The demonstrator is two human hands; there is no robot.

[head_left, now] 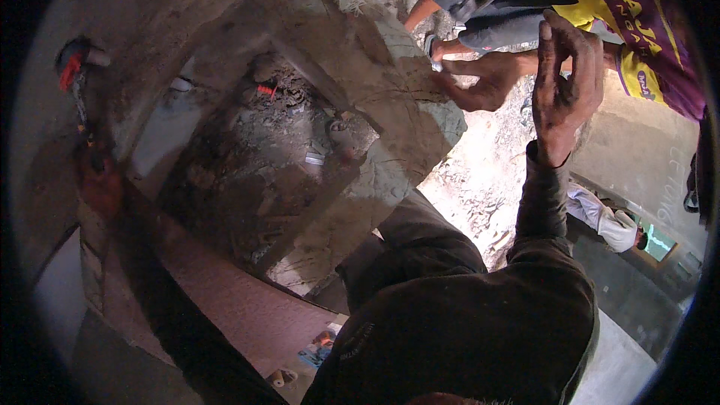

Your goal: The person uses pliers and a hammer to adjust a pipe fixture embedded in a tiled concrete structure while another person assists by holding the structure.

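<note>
A slip is judged the main risk: the heavy, mortar-caked grey concrete beam (375,97) could shift or drop if support at its far end were lost. The right hand (564,94) is raised beside the beam's upper right end, fingers spread and released, nothing grasped. The left hand (97,184) is seen dimly at the beam frame's left edge; its grip cannot be told. A co-worker's hand (480,79) is pressed against the beam's end.
</note>
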